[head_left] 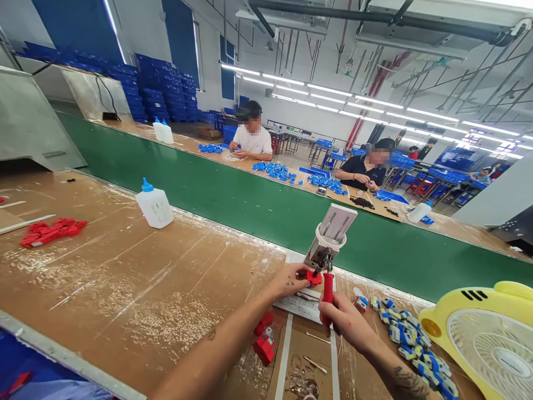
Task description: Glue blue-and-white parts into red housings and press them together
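My left hand [290, 279] pinches a small red plastic part [313, 278] under the tip of a metal hand press [328, 239]. The press stands on a grey metal base plate [297, 307], with a pale band wrapped round its upper block. My right hand [346, 316] is wrapped round the red-gripped lever [328, 289] of the press, which points down toward me. Just below my left hand lie a few red parts [265, 347]. To the right of my right hand sits a red, blue and white piece [360, 303], beside a heap of blue, grey and yellow pieces [406, 328].
A yellow fan [478, 333] stands at the right edge. Left lie a pile of red parts [52, 230] and a white bottle with a blue cap [155, 205]. Cotton swabs [315, 364] lie in front. Beyond the green conveyor belt [216, 178], two people handle blue parts [275, 171].
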A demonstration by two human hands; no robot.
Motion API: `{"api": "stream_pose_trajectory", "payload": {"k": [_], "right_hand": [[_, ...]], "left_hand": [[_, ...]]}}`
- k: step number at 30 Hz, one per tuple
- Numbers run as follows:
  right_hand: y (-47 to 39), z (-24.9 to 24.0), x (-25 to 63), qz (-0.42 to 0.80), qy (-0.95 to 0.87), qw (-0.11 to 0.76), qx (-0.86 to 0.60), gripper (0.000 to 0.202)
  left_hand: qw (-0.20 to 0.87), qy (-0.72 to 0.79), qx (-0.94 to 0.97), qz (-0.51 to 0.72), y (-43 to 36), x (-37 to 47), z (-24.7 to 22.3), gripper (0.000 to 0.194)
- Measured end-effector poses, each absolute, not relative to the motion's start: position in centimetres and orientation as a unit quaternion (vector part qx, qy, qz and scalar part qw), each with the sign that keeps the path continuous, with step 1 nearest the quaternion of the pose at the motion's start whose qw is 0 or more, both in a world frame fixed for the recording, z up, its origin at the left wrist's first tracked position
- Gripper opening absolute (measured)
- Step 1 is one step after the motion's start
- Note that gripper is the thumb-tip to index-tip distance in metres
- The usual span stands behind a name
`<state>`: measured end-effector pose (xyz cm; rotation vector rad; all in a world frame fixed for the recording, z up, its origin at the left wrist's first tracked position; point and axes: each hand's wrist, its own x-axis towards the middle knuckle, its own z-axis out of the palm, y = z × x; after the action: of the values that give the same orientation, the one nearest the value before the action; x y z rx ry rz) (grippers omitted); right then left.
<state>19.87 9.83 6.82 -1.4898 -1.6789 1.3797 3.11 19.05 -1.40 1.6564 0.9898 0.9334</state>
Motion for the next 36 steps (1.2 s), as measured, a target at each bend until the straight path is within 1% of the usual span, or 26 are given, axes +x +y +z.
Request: {"api": "stream_pose_trajectory", "payload": {"k": [2,4,7,9,13,17,18,20,23,25,27,28,30,32,36], "right_hand": [[10.1,5.7,19.7,0.388,-0.684,0.239,-0.570,0.029],[10.7,4.4,19.5,0.284,-0.725,0.204,-0.593,0.031],[12.0,2.6,18.8,0.204,-0.741,0.157,-0.620,0.026],[12.8,2.0,18.2,0.196,-0.738,0.152,-0.627,0.025],[12.4,2.2,18.3,0.180,-0.745,0.142,-0.627,0.032],[10.2,2.4,22.8,0.177,-0.750,0.111,-0.628,0.022],[9.9,2.2,24.5,0.172,-0.743,0.102,-0.638,0.025],[9.6,1.8,27.4,0.162,-0.727,0.084,-0.663,0.028],[10.2,0.7,29.8,0.157,-0.730,0.090,-0.660,0.021],[10.7,0.1,29.8,0.151,-0.739,0.112,-0.647,0.033],[10.7,-0.3,29.3,0.153,-0.750,0.132,-0.630,0.044],[10.4,-0.4,29.0,0.158,-0.756,0.141,-0.619,0.044],[9.0,-0.4,28.7,0.178,-0.769,0.154,-0.594,0.039],[6.7,-0.2,28.6,0.215,-0.775,0.180,-0.566,0.033],[1.3,0.0,28.4,0.323,-0.734,0.274,-0.531,0.025]], "left_hand": [[0.479,0.403,0.679,0.384,19.0,3.1,-1.5,0.027],[0.482,0.401,0.679,0.383,18.9,2.9,-1.5,0.026],[0.479,0.405,0.681,0.377,18.8,2.9,-1.4,0.026],[0.469,0.410,0.689,0.370,18.8,3.1,-1.1,0.027],[0.425,0.432,0.718,0.343,18.5,3.0,0.1,0.028],[0.355,0.477,0.743,0.307,16.5,-0.7,1.7,0.028],[0.341,0.485,0.750,0.293,15.6,-2.1,2.1,0.027],[0.332,0.494,0.765,0.247,13.8,-4.6,2.7,0.017],[0.316,0.521,0.785,0.109,11.4,-6.2,3.3,0.020],[0.313,0.538,0.780,0.063,10.6,-6.0,3.2,0.025],[0.321,0.548,0.768,0.087,10.4,-5.4,2.7,0.028],[0.328,0.552,0.759,0.109,10.4,-5.2,2.4,0.028],[0.355,0.566,0.727,0.160,10.4,-5.5,1.8,0.028],[0.401,0.585,0.664,0.236,10.0,-6.4,1.2,0.029],[0.475,0.587,0.512,0.410,7.3,-8.3,0.7,0.042]]}}
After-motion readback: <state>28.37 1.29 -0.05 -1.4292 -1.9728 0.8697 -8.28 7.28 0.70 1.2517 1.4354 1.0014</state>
